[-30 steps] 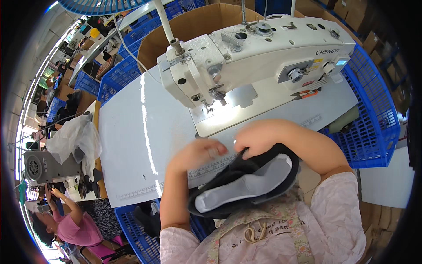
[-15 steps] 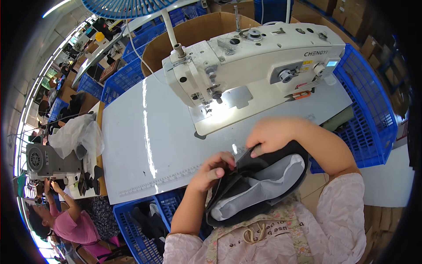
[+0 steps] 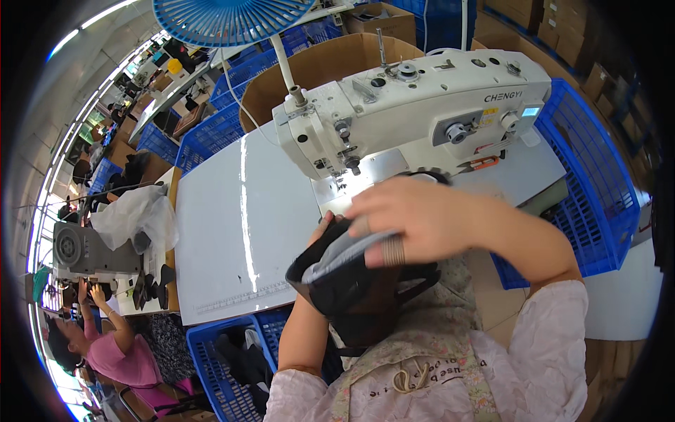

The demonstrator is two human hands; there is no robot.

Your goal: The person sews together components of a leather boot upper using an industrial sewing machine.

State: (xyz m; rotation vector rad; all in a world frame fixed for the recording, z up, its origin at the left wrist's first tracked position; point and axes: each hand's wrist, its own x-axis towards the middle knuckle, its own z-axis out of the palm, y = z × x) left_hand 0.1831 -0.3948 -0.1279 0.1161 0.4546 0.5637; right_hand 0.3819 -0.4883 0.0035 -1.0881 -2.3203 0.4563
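Observation:
A black fabric piece (image 3: pixel 351 302) with a grey lining (image 3: pixel 344 254) is held in front of my body, below the sewing machine (image 3: pixel 415 98). It is tilted, its lined opening faces up, and a black strap loop hangs on its right side. My left hand (image 3: pixel 321 230) grips the far left side of the piece; most of its fingers are hidden behind it. Across the opening lies my right hand (image 3: pixel 422 218), slightly blurred, its fingers bent over the lined edge. The machine's needle area (image 3: pixel 344 184) is lit, just beyond my hands.
Orange-handled snips (image 3: pixel 481 164) lie on the machine bed. Blue crates stand at the right (image 3: pixel 598 190) and below the table's front edge (image 3: pixel 225 352). A blue fan (image 3: pixel 232 17) hangs over the far side. At left, a person in pink (image 3: pixel 119 352) works at another machine.
The black piece has been turned and raised toward the machine, so its outer side now shows. My right hand has swung left over the opening, and my left hand has gone behind the piece.

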